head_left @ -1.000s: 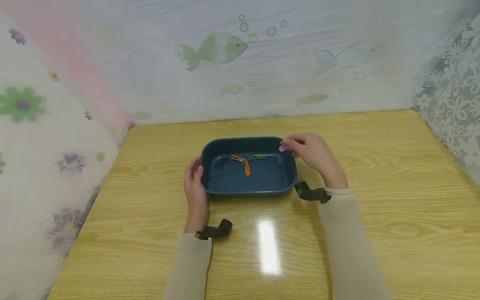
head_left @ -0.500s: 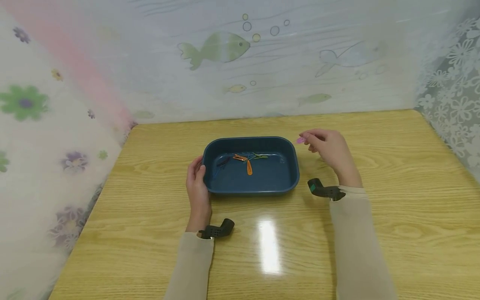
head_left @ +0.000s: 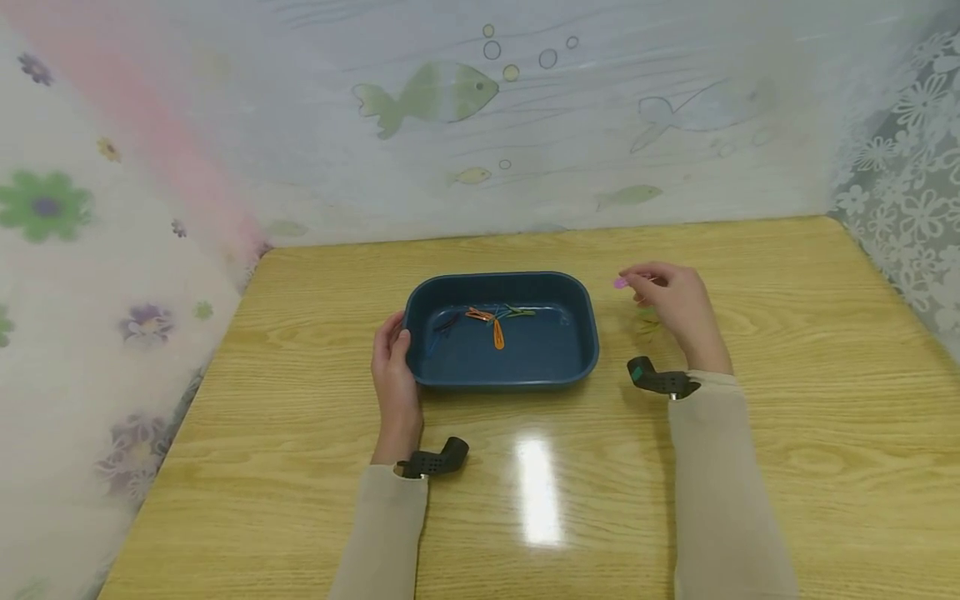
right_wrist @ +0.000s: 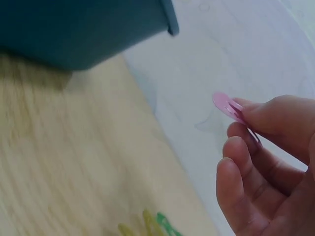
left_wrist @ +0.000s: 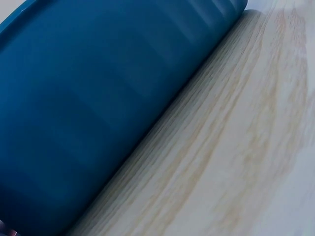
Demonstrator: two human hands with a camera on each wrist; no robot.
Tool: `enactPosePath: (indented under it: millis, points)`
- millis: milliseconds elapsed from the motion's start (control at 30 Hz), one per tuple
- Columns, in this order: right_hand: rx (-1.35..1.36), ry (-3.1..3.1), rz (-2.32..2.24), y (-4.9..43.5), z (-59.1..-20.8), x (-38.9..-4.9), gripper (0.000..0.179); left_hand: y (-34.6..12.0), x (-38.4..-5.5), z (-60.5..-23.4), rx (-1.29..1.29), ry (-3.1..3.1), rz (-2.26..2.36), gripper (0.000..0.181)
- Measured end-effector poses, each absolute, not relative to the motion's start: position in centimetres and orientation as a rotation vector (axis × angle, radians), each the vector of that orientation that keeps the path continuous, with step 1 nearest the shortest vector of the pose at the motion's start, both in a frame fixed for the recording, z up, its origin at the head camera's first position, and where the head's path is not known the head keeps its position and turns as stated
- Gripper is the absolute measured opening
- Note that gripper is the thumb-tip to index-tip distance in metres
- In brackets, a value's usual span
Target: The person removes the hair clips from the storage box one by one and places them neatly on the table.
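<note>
At the left, a flower-printed sheet (head_left: 135, 333) rises beside the wooden surface (head_left: 285, 400). Next comes the blue bin (head_left: 532, 358), sitting on the surface, with several hair clips lying on its floor: dark ones (head_left: 446, 325) toward the left, orange ones (head_left: 498, 335) near the middle, a green one (head_left: 521, 312) just right of these. The bin's right wall stands between those clips and the right hand (head_left: 681, 307). Farther right, yellow clips (right_wrist: 151, 223) and a green clip (right_wrist: 168, 225) lie on the surface, partly hidden under that hand in the head view. A lacy white flower pattern (head_left: 907, 183) closes the right side.

The left hand (head_left: 394, 375) holds the bin's left end, thumb at the rim, forearm reaching forward. The right hand is raised beyond the bin's right side, bent inward at the wrist, pinching a pink clip (right_wrist: 227, 105) between thumb and fingers, clear of the surface.
</note>
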State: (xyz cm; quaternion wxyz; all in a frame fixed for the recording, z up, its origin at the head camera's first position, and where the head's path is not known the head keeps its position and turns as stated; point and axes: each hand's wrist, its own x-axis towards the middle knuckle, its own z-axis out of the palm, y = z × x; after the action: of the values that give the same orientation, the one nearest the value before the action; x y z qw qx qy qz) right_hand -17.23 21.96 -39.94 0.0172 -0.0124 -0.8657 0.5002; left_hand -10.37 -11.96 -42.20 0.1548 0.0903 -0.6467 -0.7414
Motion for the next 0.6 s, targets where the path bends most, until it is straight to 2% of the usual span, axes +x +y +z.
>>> enactPosePath:
  millis: [600]
  points:
    - [-0.083, -2.801, 1.315, 25.1, -41.3, -16.6, 0.032, -12.1, -10.3, -42.2, 0.273, -1.841, -2.14, 0.032]
